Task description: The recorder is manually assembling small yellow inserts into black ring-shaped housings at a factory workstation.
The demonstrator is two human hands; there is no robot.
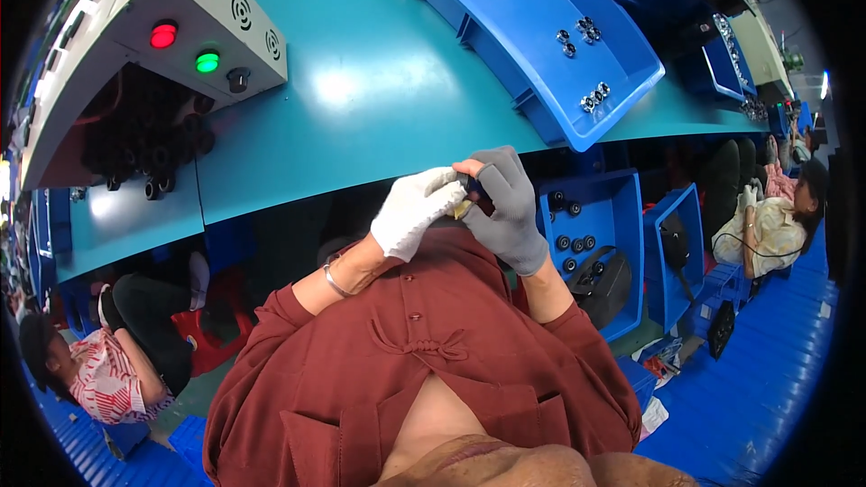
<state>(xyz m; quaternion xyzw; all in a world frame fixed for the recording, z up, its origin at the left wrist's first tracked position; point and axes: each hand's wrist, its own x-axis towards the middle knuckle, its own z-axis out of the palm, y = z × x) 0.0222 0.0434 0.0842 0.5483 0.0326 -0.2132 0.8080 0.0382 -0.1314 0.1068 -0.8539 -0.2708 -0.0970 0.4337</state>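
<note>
My left hand [415,212], in a white glove, and my right hand [508,209], in a grey glove with a bare thumb tip showing, meet in front of my chest. Between their fingertips is a small dark part [464,180], mostly covered, so its exact kind cannot be made out. Both hands are closed on it. A yellowish bit [463,210] shows just below, at the fingers. Beside my right hand, a blue bin [634,257] holds several small black wheels [575,243] and a dark bag-like item [603,289].
Ahead stretches a teal worktable [361,131]. On it, a long blue tray [505,59] carries shiny metal parts [591,29]. At left, a light-coloured machine [203,13] with red and green lights stands over black rings [149,149]. Seated co-workers [117,374] are at both sides.
</note>
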